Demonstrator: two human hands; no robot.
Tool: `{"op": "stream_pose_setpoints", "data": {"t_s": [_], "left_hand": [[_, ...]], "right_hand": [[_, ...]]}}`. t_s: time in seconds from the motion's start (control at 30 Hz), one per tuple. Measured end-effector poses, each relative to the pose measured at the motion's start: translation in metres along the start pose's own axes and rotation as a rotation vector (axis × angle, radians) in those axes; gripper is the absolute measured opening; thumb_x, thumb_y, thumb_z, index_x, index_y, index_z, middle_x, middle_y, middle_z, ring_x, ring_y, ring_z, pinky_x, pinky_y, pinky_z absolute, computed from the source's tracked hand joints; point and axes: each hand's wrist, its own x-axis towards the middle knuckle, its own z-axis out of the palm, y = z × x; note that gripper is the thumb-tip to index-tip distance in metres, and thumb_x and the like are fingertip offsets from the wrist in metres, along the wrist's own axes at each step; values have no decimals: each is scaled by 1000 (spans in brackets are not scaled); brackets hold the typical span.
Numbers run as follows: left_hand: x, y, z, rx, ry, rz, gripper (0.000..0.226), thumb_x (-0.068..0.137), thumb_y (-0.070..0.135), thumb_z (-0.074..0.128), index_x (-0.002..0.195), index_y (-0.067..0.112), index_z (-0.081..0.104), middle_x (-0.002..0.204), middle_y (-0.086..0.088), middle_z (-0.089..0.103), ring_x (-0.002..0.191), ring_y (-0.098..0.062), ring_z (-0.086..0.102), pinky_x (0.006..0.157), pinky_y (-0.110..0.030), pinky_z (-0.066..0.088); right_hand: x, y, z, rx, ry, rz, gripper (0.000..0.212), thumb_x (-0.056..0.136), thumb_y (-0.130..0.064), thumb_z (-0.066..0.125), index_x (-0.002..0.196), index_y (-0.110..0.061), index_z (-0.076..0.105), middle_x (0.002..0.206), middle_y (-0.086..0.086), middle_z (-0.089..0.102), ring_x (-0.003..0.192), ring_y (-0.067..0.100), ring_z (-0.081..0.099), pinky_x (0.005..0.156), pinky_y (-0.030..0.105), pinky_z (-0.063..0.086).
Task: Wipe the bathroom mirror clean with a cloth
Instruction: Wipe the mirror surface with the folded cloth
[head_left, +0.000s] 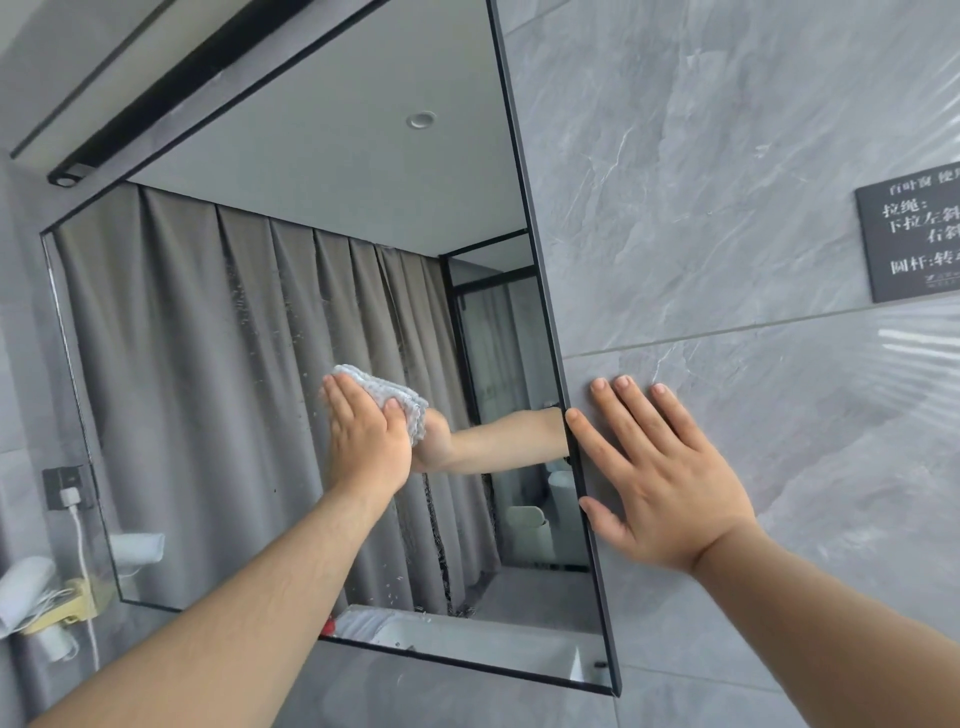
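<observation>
Against the mirror (249, 364) glass, near its right edge, your left hand (363, 441) presses the pale cloth (395, 397) flat, fingers straight and together. The cloth sticks out beyond your fingertips, up and to the right. Your right hand (660, 467) lies spread on the grey wall tile (727, 208), thumb and forefinger touching the mirror's black frame (545, 296).

Grey veined wall tiles (727, 182) filling the right half, dark sign (914, 239) with white Chinese characters at the right edge, black bar (208, 88) slanting across the upper left, black socket (65, 480) with white plug (69, 497) and hanging cable (85, 566) at lower left, yellow holder (78, 597) below it
</observation>
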Motion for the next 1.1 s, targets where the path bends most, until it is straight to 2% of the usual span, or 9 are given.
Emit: {"op": "stream_pose_setpoints", "data": {"t_s": [0.1, 0.2, 0.3, 0.43, 0.5, 0.63, 0.8, 0.93, 1.1], "left_hand": [[5, 9, -9, 10, -26, 105, 70, 104, 32, 31, 156, 10, -12, 165, -7, -15, 152, -19, -9, 125, -39, 3], [16, 36, -18, 91, -33, 375, 72, 103, 27, 32, 155, 9, -14, 164, -7, -19, 150, -16, -19, 124, -36, -5], [11, 67, -18, 235, -121, 659, 76, 103, 32, 31, 151, 10, -23, 158, -6, -32, 146, -14, -31, 119, -29, -18], [-8, 83, -9, 339, -136, 840, 77, 102, 37, 29, 148, 8, -27, 156, -10, -34, 146, -18, -32, 118, -30, -22], [-5, 83, -12, 388, -137, 877, 77, 102, 40, 26, 149, 6, -25, 157, -12, -32, 147, -20, -30, 119, -31, -21], [14, 104, -23, 406, -119, 862, 76, 103, 41, 25, 150, 5, -22, 158, -13, -30, 148, -22, -27, 122, -35, -15], [75, 187, -54, 359, -48, 858, 74, 104, 35, 30, 153, 2, -15, 162, -18, -19, 150, -26, -18, 120, -31, -16], [123, 239, -91, 373, -72, 813, 72, 106, 33, 31, 154, 5, -14, 163, -15, -20, 151, -24, -17, 117, -29, -12], [152, 266, -108, 323, -74, 711, 71, 106, 34, 30, 155, 8, -15, 163, -10, -21, 151, -21, -18, 119, -32, -9]], "right_hand": [[0, 0, -1, 8, -15, -2, 81, 83, -51, 54, 152, -12, 39, 159, 21, 30, 147, 38, 29, 120, 55, 23], [0, 0, -1, 2, -20, -3, 76, 86, -49, 50, 152, -12, 40, 158, 20, 31, 147, 38, 29, 120, 54, 21], [1, 2, -4, 5, -38, -3, 71, 89, -47, 46, 152, -13, 40, 159, 19, 31, 147, 36, 29, 121, 53, 20], [3, 0, -9, 68, -51, 18, 66, 90, -43, 45, 148, -12, 46, 157, 16, 37, 146, 33, 34, 119, 51, 24], [7, 3, -16, 110, -38, 28, 67, 88, -43, 47, 146, -10, 49, 155, 14, 41, 143, 32, 40, 116, 49, 27], [48, 22, -33, 105, 1, -55, 65, 85, -39, 50, 141, -5, 53, 149, 16, 48, 122, 35, 55, 105, 47, 37], [117, 49, -32, 36, 21, 18, 66, 92, -40, 40, 146, -2, 46, 153, 17, 43, 140, 34, 44, 117, 48, 27], [112, 47, -29, -47, -24, -32, 77, 90, -52, 43, 149, -2, 41, 155, 19, 40, 144, 37, 35, 119, 53, 25], [112, 45, -30, -48, -31, -22, 79, 88, -54, 46, 151, -6, 38, 156, 19, 38, 145, 37, 34, 118, 53, 26]]}}
